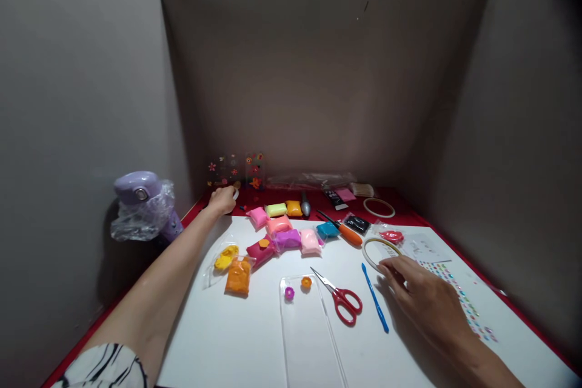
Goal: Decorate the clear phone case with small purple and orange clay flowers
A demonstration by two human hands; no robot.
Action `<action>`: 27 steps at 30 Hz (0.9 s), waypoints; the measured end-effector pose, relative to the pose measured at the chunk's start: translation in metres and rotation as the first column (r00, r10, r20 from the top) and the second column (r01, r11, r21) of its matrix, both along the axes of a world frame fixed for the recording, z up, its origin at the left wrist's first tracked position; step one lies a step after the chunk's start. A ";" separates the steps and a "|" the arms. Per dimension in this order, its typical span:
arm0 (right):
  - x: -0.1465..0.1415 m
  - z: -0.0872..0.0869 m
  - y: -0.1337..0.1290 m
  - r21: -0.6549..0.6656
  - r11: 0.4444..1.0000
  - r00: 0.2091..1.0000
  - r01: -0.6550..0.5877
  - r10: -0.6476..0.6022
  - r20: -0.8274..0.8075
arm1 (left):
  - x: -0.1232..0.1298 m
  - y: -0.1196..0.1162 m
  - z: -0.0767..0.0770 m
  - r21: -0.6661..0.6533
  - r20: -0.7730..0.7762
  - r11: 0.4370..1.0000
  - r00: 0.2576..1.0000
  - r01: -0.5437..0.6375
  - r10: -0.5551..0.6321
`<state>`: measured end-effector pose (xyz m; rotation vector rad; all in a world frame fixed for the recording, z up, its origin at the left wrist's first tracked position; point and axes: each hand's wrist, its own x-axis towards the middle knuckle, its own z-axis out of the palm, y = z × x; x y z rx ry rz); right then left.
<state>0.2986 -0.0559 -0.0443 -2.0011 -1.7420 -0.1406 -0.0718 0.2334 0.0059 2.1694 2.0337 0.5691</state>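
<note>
My right hand point(422, 291) pinches a thin whitish ring point(381, 242) with a tan inner side, lifted at the right of the white board. My left hand point(222, 200) reaches to the back left, fingers curled around a small white rounded thing point(236, 193) mostly hidden by them. Just left of my right hand lies a blue modelling tool point(375, 300). Beside that are red-handled scissors point(340, 298) and a clear phone case point(311, 339). On the case sit a purple flower point(290, 294) and an orange flower point(306, 282).
Packets of coloured clay point(287, 239) spread across the board's back half. An orange-handled tool point(349, 234) lies beyond the scissors, and another thin ring point(379, 207) at the back right. Gem stickers point(459, 297) lie at the right. A purple device point(140, 194) in plastic stands left. Grey walls enclose the table.
</note>
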 end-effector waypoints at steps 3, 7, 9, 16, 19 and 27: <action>-0.002 0.002 -0.001 -0.002 1.000 1.000 0.000 0.000 0.005 | 0.001 0.000 0.015 -0.005 0.192 1.000 0.981 -0.004 0.005; -0.003 0.003 -0.001 0.024 0.999 1.000 -0.022 0.022 0.004 | 0.013 -0.013 0.040 0.029 0.504 0.999 0.863 0.016 -0.028; -0.003 0.001 -0.001 0.051 0.998 0.999 -0.038 0.038 -0.002 | 0.024 -0.029 0.052 0.043 0.652 0.997 0.754 0.060 -0.074; -0.018 0.017 -0.005 0.269 0.946 0.960 -0.183 0.231 -0.161 | 0.073 -0.116 0.079 -0.074 0.945 0.885 0.317 0.460 -0.085; -0.034 0.040 -0.010 0.334 0.903 0.899 -0.270 0.360 -0.248 | 0.091 -0.149 0.083 -0.137 0.973 0.796 0.231 0.589 -0.003; -0.066 0.087 -0.011 0.484 0.787 0.880 -0.383 0.470 -0.069 | 0.119 -0.208 0.077 -0.245 0.958 0.544 0.116 0.803 0.261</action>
